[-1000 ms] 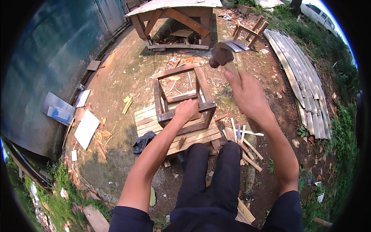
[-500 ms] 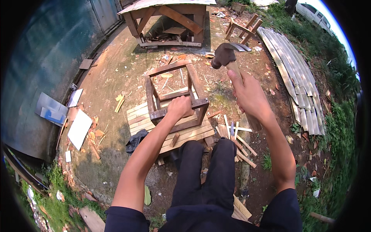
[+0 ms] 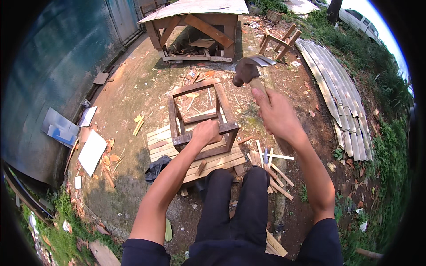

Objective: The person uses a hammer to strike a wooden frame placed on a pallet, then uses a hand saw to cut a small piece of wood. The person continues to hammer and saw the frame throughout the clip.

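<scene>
A dark wooden stool frame [image 3: 226, 101] stands on a low slatted wooden platform [image 3: 159, 144] in front of my knees. My left hand [image 3: 207, 132] is closed around the frame's near top rail, close to its right corner. Raised to the right of the frame, my right hand [image 3: 279, 113] grips a claw hammer [image 3: 248, 71] by its wooden handle. The dark hammer head is up and apart from the frame, its claw toward the right. A short wood offcut [image 3: 201, 167] lies on the slats near my left knee.
Loose wood strips [image 3: 277, 177] and a blade-like tool lie right of the platform. A black plastic bag [image 3: 155, 168] sits at its left. Beyond stand a wooden workbench [image 3: 195, 11] and another small frame [image 3: 279, 42]. Corrugated sheets [image 3: 341, 102] lie at the right.
The hammer and my right hand have moved left and slightly down, nearer the stool frame. My left hand keeps its hold on the rail. The whole view has shifted a little.
</scene>
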The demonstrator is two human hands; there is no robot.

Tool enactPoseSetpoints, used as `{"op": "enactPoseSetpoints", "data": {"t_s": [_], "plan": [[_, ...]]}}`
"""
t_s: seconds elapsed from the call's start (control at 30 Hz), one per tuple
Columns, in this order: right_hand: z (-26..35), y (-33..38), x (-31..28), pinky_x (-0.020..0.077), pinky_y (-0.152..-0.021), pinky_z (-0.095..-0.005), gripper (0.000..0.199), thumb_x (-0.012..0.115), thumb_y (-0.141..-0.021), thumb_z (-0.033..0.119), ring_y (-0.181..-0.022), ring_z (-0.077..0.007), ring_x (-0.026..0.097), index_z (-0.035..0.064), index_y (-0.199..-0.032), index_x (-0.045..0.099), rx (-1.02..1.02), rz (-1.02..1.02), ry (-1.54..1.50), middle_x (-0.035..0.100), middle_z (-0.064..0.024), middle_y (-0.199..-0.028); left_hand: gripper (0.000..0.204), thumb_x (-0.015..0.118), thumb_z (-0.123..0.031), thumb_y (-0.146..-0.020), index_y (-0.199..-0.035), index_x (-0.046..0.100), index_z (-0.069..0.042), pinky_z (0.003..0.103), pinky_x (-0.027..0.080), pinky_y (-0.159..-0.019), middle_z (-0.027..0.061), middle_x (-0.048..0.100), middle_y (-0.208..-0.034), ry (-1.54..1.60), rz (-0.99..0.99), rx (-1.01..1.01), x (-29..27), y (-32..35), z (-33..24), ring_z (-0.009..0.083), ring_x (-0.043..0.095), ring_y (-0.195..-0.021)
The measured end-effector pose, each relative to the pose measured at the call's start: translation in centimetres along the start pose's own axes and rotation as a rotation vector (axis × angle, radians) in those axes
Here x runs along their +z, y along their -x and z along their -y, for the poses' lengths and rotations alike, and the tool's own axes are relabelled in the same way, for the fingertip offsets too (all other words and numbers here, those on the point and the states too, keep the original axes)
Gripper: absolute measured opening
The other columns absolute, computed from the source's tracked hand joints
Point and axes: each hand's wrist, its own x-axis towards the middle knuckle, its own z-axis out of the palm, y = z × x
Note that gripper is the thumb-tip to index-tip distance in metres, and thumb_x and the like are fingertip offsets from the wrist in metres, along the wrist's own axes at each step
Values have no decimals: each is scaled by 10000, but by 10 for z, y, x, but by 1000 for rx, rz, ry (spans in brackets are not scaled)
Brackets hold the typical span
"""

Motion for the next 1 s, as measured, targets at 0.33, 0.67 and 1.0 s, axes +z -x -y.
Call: {"op": "enactPoseSetpoints", "data": {"t_s": [0.33, 0.67, 1.0], "plan": [[-39, 34, 62, 496, -542, -388, 539, 438, -1043, 431, -500, -218, 559, -91, -955, 543, 443, 242, 237, 524, -120, -604, 321, 687, -279, -702, -831, 728, 13, 488, 565, -797, 288, 693, -866, 23, -41, 10, -1, -1, -4, 429, 693, -873], [10, 23, 20, 433, -428, -315, 478, 411, -1058, 449, -460, -134, 533, 13, -883, 502, -190, -504, -103, 544, -54, -642, 332, 684, -249, -677, -838, 717, 39, 478, 566, -804, 293, 690, -867, 7, -17, -19, 2, -4, -1, 428, 693, -869], [-111, 63, 76, 451, -415, -373, 513, 445, -1036, 464, -463, -181, 542, -17, -879, 531, 632, 203, -429, 519, -92, -613, 444, 700, -359, -702, -988, 715, -19, 486, 557, -828, 253, 705, -901, -14, 10, 22, -3, -2, 0, 407, 689, -905]]}}
